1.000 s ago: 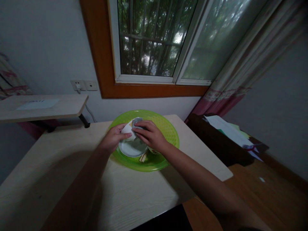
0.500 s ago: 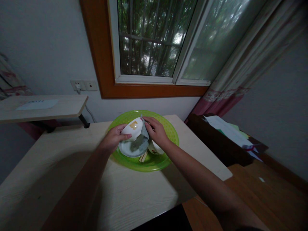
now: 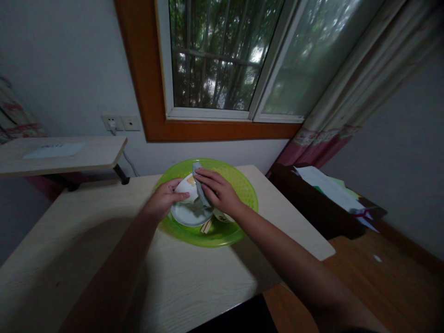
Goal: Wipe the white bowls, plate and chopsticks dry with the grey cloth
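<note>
My left hand (image 3: 168,198) grips a white bowl (image 3: 185,187) by its side, thumb across the outside; the bowl is tilted and has a yellowish patch on it. Against the bowl's right side, my right hand (image 3: 220,190) presses a grey cloth (image 3: 200,182), its fingers closed over it. Both hands are above a green plastic basin (image 3: 243,185). Inside the basin lie a white plate (image 3: 187,216), a second bowl (image 3: 222,216) with a small pattern, partly hidden by my right hand, and some wooden chopsticks (image 3: 206,226).
The basin stands on a pale wooden table (image 3: 194,277). A raised shelf (image 3: 62,155) with a paper label is on the left. Behind are a window (image 3: 225,55) and a wall socket (image 3: 121,123). A dark cabinet (image 3: 305,199) with papers stands at the right.
My right hand has moved a little left with the cloth, which now covers more of the bowl's right side. My left hand has stayed in place.
</note>
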`<action>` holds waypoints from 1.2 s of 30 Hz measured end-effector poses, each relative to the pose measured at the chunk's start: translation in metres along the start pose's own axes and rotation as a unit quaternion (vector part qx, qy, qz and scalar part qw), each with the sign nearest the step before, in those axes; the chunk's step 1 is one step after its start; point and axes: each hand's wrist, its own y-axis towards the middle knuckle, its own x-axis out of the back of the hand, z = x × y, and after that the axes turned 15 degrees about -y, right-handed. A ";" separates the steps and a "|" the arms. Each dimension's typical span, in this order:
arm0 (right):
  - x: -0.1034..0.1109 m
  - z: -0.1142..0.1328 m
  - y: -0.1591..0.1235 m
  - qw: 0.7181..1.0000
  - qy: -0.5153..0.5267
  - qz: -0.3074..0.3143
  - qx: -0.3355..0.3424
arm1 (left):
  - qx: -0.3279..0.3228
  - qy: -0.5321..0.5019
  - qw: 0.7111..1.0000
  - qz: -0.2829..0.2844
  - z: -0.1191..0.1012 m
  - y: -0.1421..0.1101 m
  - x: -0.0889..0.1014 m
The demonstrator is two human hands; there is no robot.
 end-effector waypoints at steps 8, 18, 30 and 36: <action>-0.008 -0.019 -0.002 0.994 -0.005 0.002 -0.113 | -0.013 -0.028 0.999 -0.014 -0.007 -0.002 -0.002; -0.015 -0.031 -0.011 0.985 -0.026 0.018 -0.171 | -0.018 -0.036 0.999 -0.006 -0.006 -0.001 0.002; 0.002 -0.002 -0.004 0.997 -0.026 0.043 0.051 | -0.006 -0.026 1.000 -0.015 -0.004 0.000 0.000; 0.002 0.008 -0.001 0.985 -0.042 0.082 0.145 | -0.015 -0.038 0.999 0.004 -0.008 0.000 -0.001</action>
